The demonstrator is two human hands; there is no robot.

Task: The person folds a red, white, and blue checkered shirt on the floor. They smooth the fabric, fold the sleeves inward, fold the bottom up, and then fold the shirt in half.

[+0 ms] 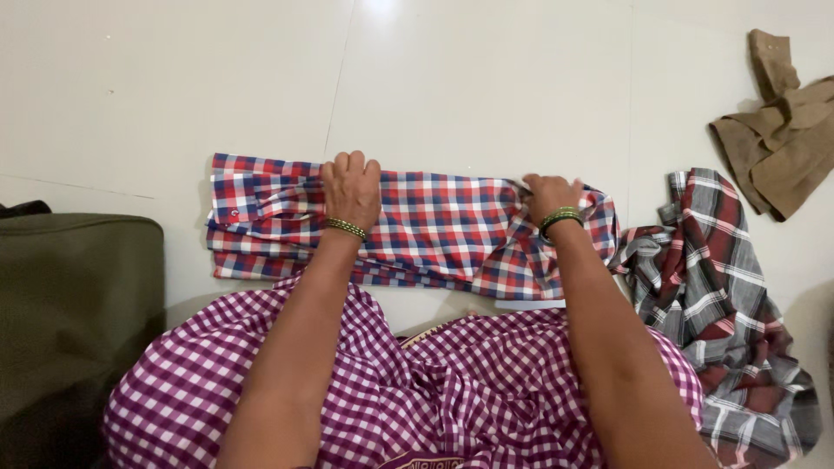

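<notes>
Soft, light checked shirt — limp, best gripped at folded edges; left hand pressing flat, right hand pinching cloth.

A red, white and blue checked shirt lies folded into a long band on the pale floor.

Grey-red plaid shirt, brown garment, olive bag, white floor

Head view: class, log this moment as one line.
left hand: flat on checked shirt | right hand: pinching its right end | shirt: folded strip on floor | grey-red shirt: crumpled beside
</notes>
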